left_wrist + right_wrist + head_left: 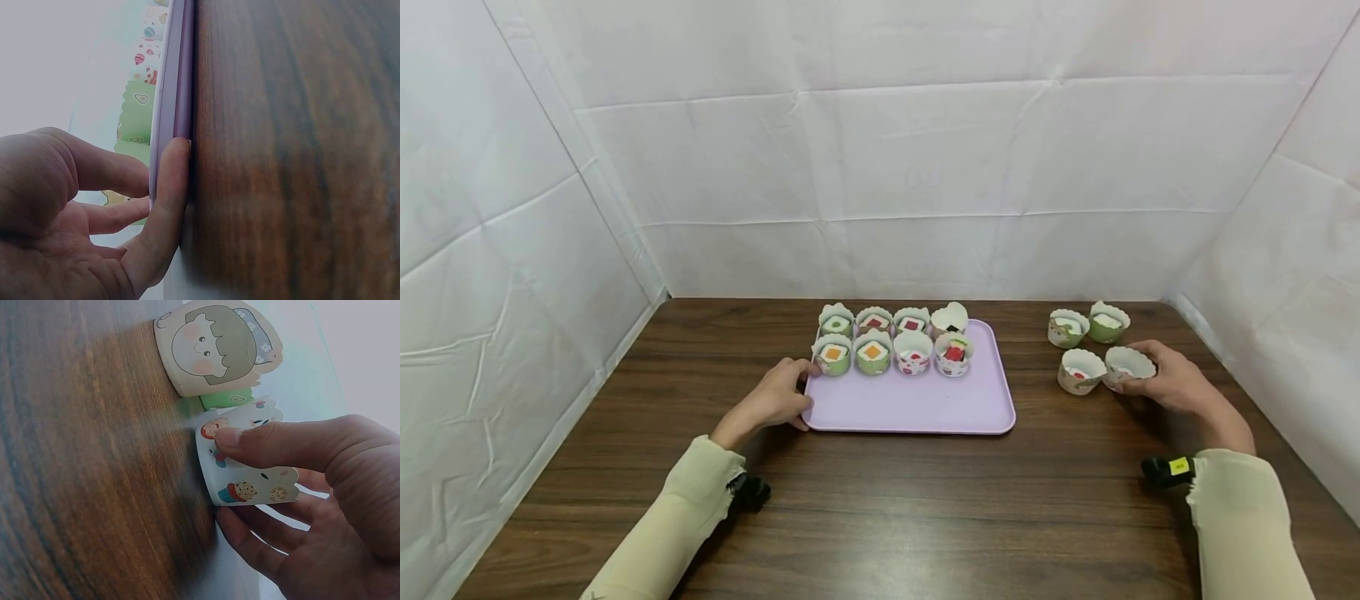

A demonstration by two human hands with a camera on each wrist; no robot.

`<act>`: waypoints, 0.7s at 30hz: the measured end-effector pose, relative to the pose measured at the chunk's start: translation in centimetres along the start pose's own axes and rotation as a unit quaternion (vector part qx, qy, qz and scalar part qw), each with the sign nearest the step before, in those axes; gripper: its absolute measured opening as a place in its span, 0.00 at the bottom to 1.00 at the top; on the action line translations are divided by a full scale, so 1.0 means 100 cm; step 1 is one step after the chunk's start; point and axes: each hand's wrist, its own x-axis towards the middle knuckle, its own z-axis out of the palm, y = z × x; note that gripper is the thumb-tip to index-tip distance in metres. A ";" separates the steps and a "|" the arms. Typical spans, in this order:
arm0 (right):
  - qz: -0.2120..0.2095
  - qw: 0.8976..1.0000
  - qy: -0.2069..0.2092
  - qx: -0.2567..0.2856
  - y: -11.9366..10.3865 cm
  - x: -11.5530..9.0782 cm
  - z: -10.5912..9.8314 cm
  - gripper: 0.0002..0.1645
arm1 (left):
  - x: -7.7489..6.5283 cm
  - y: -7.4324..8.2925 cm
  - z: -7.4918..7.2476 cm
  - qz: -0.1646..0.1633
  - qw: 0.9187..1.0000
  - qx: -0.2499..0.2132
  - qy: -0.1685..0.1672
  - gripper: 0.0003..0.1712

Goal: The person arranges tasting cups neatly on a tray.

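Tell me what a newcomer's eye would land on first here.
First, the lilac tray at the far middle of the dark wood table, with eight paper cups in two rows on its far half. The left hand grips its left edge. Off to the right, the right hand holds a white cup beside three other cups.

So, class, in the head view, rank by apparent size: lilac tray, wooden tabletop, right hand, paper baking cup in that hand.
1. Wooden tabletop
2. Lilac tray
3. Right hand
4. Held paper baking cup
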 end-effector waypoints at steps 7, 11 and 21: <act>0.002 1.000 0.004 -0.001 0.000 -0.001 -0.001 0.47 | 0.000 0.001 -0.001 -0.004 1.000 0.001 -0.002 0.32; 0.004 1.000 0.009 -0.005 0.001 -0.002 -0.002 0.47 | 0.000 0.002 -0.001 -0.004 1.000 0.002 -0.003 0.32; 0.024 1.000 0.003 -0.002 0.002 -0.003 -0.007 0.49 | -0.001 0.001 -0.001 -0.005 1.000 0.002 -0.003 0.32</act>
